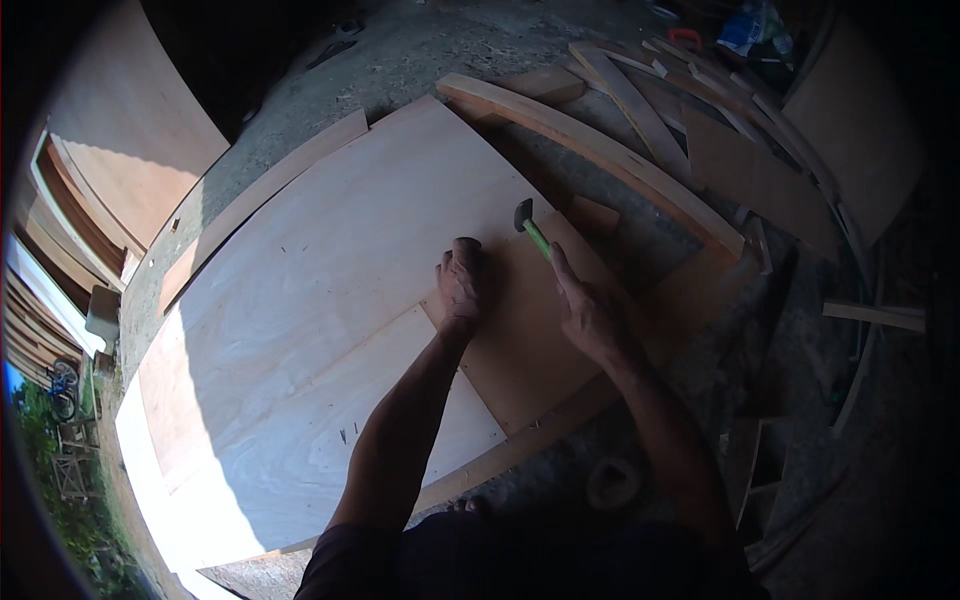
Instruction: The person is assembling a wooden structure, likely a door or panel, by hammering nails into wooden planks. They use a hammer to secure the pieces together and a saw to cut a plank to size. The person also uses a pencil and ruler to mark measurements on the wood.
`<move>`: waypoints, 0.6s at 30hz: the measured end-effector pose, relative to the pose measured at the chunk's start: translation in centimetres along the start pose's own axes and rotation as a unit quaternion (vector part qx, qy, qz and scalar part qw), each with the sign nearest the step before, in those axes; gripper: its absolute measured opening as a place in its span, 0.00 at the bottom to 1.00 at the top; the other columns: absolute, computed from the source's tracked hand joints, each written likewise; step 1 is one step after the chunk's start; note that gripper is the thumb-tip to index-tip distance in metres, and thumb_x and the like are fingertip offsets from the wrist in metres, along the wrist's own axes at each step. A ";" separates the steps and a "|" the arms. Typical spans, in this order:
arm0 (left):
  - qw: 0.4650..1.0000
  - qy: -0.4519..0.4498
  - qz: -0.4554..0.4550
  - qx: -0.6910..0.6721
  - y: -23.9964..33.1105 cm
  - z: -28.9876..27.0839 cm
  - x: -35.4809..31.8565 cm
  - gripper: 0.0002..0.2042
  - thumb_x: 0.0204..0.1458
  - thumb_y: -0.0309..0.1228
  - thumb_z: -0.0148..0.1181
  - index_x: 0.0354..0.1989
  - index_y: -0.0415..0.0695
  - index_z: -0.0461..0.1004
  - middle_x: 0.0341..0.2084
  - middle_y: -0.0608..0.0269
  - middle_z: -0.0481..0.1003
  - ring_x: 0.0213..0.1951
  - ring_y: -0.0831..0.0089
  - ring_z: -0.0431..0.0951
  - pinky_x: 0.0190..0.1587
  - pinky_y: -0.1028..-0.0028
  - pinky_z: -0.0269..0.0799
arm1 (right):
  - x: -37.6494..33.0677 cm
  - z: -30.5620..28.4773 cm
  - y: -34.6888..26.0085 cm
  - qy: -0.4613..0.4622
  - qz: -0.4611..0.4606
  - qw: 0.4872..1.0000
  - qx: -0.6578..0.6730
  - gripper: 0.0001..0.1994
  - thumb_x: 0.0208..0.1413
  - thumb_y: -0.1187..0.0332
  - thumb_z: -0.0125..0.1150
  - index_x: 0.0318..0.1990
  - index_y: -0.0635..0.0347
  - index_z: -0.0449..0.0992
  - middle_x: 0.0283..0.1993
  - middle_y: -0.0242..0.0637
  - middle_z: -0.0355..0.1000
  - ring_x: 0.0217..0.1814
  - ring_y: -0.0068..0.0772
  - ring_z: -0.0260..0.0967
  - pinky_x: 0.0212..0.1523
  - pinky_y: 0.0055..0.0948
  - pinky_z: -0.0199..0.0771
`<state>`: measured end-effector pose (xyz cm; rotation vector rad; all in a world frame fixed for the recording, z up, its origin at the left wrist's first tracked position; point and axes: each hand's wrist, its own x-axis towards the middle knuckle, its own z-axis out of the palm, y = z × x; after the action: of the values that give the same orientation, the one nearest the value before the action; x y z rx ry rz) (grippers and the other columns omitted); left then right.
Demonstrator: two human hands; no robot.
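Observation:
A hammer (535, 231) with a dark head and a green handle is gripped in my right hand (592, 318), its head raised over the right part of a large pale plywood panel (330, 230). My left hand (460, 282) rests on the panel to the left of the hammer, fingers curled closed. Whatever is in those fingers is hidden; a dark rounded shape shows at their far end. Below it, a lighter plywood piece (400, 385) meets a browner sheet (510, 370) along a straight seam. Small nails (348, 436) lie loose on the lighter piece.
Beyond the panel to the right lie a long wooden beam (600, 150) and a pile of planks and board offcuts (740, 150). More sheets (150, 110) lean at the far left. A roll of tape or ring (612, 484) sits on the floor near me. Sunlight crosses the left edge.

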<state>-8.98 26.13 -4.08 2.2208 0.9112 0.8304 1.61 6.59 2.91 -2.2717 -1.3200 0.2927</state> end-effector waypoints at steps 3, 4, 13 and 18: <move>0.999 -0.001 0.032 0.015 -0.3 -0.4 0.5 0.08 0.59 0.35 0.51 0.44 0.48 0.70 0.37 0.59 0.77 0.44 0.55 0.74 0.51 0.59 0.65 | 0.1 0.3 -0.1 -0.029 0.014 0.999 -0.025 0.41 0.56 0.77 0.55 0.77 0.50 0.46 0.32 0.56 0.75 0.34 0.59 0.76 0.36 0.51 0.76; 0.999 0.000 0.035 0.015 -0.6 -0.3 0.5 0.09 0.60 0.36 0.50 0.44 0.48 0.71 0.36 0.59 0.77 0.44 0.55 0.74 0.51 0.59 0.65 | 0.1 0.6 0.0 -0.039 0.018 0.999 -0.031 0.41 0.55 0.77 0.55 0.77 0.50 0.46 0.32 0.57 0.76 0.34 0.59 0.77 0.37 0.50 0.76; 0.997 -0.020 -0.013 -0.069 -0.1 -0.2 0.1 0.06 0.55 0.30 0.52 0.41 0.51 0.71 0.37 0.60 0.76 0.45 0.55 0.72 0.49 0.60 0.66 | 3.6 -3.2 3.2 -0.033 -0.023 0.998 -0.050 0.28 0.65 0.69 0.51 0.73 0.48 0.57 0.42 0.54 0.78 0.43 0.60 0.77 0.44 0.52 0.76; 0.999 -0.001 0.017 -0.028 -1.2 0.5 0.3 0.07 0.54 0.29 0.52 0.41 0.52 0.71 0.38 0.59 0.75 0.45 0.55 0.72 0.49 0.59 0.66 | 6.4 -8.1 0.9 -0.057 0.039 0.990 -0.121 0.25 0.63 0.72 0.49 0.69 0.54 0.63 0.48 0.58 0.75 0.48 0.63 0.75 0.47 0.52 0.76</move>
<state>-8.93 26.94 -5.10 2.1940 0.8416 0.8588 8.92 9.21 9.81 -2.5468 -1.3893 0.3076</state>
